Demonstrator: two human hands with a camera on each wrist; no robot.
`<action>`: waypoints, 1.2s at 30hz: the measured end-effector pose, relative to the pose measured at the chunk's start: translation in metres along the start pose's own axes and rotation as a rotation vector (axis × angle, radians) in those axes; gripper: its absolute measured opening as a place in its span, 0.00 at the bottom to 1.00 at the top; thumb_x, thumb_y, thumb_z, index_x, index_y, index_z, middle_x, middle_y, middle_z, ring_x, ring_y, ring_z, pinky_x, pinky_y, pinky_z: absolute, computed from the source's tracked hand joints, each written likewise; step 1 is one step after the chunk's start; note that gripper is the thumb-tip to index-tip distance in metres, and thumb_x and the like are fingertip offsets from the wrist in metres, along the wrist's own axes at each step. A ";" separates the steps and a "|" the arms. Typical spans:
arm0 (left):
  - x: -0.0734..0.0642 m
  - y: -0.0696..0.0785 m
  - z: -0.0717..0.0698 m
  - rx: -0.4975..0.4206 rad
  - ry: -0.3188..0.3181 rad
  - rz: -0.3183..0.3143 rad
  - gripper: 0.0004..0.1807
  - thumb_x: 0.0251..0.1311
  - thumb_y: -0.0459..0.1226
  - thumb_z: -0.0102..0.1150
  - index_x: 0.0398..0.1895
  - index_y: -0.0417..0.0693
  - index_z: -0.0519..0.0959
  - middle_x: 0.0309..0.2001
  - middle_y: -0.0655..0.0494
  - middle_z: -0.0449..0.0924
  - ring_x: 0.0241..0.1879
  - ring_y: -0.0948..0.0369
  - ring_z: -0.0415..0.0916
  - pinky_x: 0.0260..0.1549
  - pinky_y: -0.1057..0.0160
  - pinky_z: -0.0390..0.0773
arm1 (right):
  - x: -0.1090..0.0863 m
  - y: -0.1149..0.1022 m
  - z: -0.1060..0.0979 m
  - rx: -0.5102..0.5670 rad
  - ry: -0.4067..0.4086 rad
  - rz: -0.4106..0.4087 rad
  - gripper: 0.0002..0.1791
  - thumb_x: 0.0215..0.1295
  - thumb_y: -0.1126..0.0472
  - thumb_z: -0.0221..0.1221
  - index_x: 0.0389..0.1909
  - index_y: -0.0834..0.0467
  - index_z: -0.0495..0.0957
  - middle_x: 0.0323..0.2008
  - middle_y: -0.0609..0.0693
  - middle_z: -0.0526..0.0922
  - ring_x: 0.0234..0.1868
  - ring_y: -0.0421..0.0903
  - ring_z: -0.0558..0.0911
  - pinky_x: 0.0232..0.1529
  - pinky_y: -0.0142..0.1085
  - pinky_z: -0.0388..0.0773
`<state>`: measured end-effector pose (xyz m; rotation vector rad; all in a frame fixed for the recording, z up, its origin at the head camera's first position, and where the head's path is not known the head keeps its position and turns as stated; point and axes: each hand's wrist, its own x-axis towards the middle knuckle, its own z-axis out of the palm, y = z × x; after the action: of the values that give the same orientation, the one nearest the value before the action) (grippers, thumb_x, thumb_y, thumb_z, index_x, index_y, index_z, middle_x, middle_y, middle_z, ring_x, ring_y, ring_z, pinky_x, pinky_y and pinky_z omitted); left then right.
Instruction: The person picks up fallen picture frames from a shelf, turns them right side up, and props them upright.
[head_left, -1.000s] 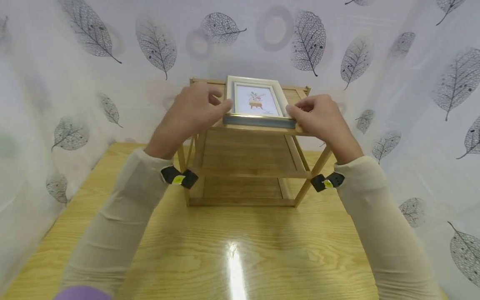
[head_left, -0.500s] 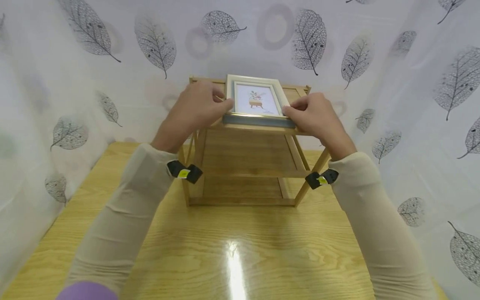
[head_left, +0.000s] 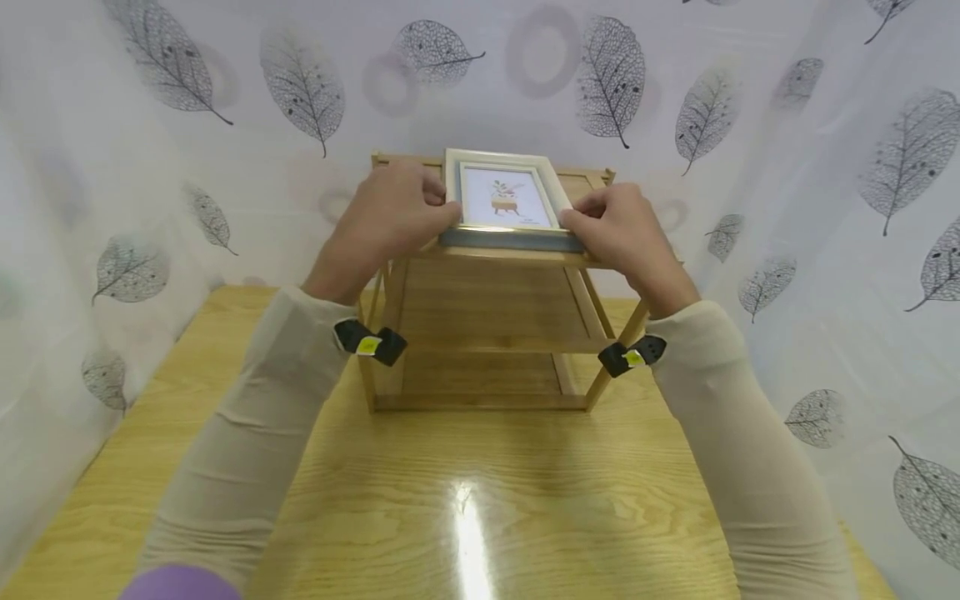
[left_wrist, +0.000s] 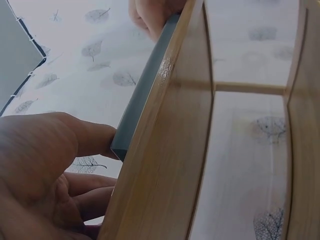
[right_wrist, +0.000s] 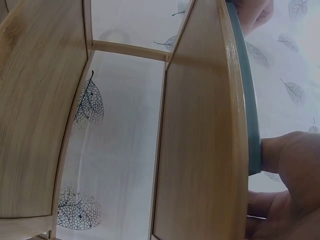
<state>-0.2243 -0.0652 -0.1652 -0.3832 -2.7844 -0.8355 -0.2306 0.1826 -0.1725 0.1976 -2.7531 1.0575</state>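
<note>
A picture frame (head_left: 507,239), cream on its face with blue-grey sides, lies on the top tier of a wooden rack (head_left: 495,304). Its print shows a plant on a small stool. My left hand (head_left: 397,208) holds the frame's left side near the front corner. Opposite it, my right hand (head_left: 624,227) grips the right side. In the left wrist view the thumb (left_wrist: 95,139) presses the end of the blue-grey edge, with the other fingers curled lower beside the rack. The right wrist view has that hand's thumb (right_wrist: 272,154) against the frame's edge in the same way.
The three-tier rack stands on a glossy wood-grain table (head_left: 420,492). Behind and around it hangs a pale curtain (head_left: 480,108) printed with skeleton leaves. A purple rounded thing (head_left: 180,583) shows at the bottom left.
My right hand has moved slightly inward, its thumb now further onto the frame's right edge. Both wrists have shifted a little toward the middle. The frame keeps its place on the rack.
</note>
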 end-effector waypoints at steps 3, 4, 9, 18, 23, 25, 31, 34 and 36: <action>0.001 -0.001 0.001 -0.008 0.010 0.003 0.13 0.54 0.42 0.52 0.16 0.48 0.69 0.13 0.60 0.57 0.16 0.64 0.53 0.15 0.69 0.52 | 0.000 0.000 0.001 0.002 0.003 0.009 0.18 0.64 0.54 0.55 0.45 0.63 0.80 0.39 0.54 0.80 0.33 0.43 0.76 0.30 0.29 0.75; 0.001 -0.001 0.002 -0.009 0.016 0.008 0.13 0.54 0.41 0.52 0.16 0.48 0.69 0.13 0.60 0.57 0.16 0.64 0.52 0.15 0.69 0.52 | 0.000 0.000 0.002 0.002 0.006 0.013 0.18 0.64 0.54 0.55 0.45 0.63 0.80 0.39 0.54 0.80 0.34 0.43 0.76 0.30 0.29 0.76; 0.002 -0.001 0.004 -0.018 0.041 0.034 0.14 0.56 0.41 0.52 0.16 0.46 0.68 0.14 0.58 0.57 0.17 0.62 0.53 0.16 0.68 0.52 | -0.001 0.000 0.001 0.002 0.031 0.015 0.19 0.64 0.53 0.54 0.47 0.63 0.80 0.41 0.54 0.79 0.37 0.44 0.76 0.33 0.30 0.76; 0.003 0.002 0.006 -0.056 0.090 0.067 0.18 0.59 0.40 0.51 0.14 0.46 0.61 0.16 0.56 0.54 0.20 0.61 0.53 0.20 0.66 0.53 | -0.001 0.002 0.001 0.021 0.095 -0.016 0.19 0.64 0.53 0.55 0.47 0.63 0.81 0.41 0.53 0.79 0.38 0.44 0.74 0.37 0.32 0.73; 0.003 0.003 0.008 -0.072 0.092 0.054 0.19 0.60 0.41 0.52 0.15 0.45 0.60 0.18 0.55 0.55 0.20 0.61 0.54 0.22 0.66 0.56 | -0.001 0.003 0.001 0.044 0.118 -0.010 0.19 0.63 0.52 0.56 0.45 0.62 0.81 0.40 0.52 0.79 0.38 0.44 0.75 0.36 0.31 0.73; 0.003 0.004 0.008 -0.084 0.098 0.049 0.19 0.60 0.41 0.52 0.15 0.45 0.60 0.18 0.55 0.55 0.20 0.61 0.55 0.22 0.66 0.56 | -0.001 0.004 0.001 0.051 0.127 -0.011 0.19 0.63 0.52 0.57 0.45 0.62 0.81 0.39 0.52 0.79 0.37 0.44 0.75 0.36 0.31 0.73; 0.003 0.005 0.009 -0.108 0.105 0.033 0.19 0.61 0.42 0.54 0.16 0.45 0.62 0.18 0.55 0.56 0.22 0.61 0.56 0.23 0.66 0.57 | -0.002 0.004 0.002 0.083 0.144 -0.032 0.18 0.62 0.53 0.58 0.45 0.62 0.81 0.36 0.52 0.79 0.35 0.43 0.76 0.35 0.30 0.74; 0.003 0.006 0.008 -0.134 0.100 0.010 0.16 0.61 0.42 0.54 0.19 0.45 0.68 0.20 0.55 0.63 0.23 0.61 0.60 0.23 0.66 0.60 | -0.002 0.005 0.002 0.095 0.152 -0.042 0.18 0.62 0.53 0.59 0.45 0.62 0.81 0.36 0.52 0.79 0.35 0.43 0.76 0.35 0.30 0.74; 0.003 0.007 0.007 -0.155 0.088 -0.016 0.10 0.61 0.43 0.55 0.27 0.47 0.77 0.27 0.56 0.76 0.27 0.62 0.67 0.28 0.67 0.67 | -0.002 0.005 0.003 0.102 0.156 -0.045 0.18 0.62 0.53 0.59 0.45 0.62 0.81 0.36 0.51 0.79 0.35 0.43 0.76 0.35 0.30 0.75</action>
<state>-0.2259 -0.0550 -0.1669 -0.3412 -2.6538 -1.0488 -0.2301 0.1844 -0.1779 0.1826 -2.5477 1.1510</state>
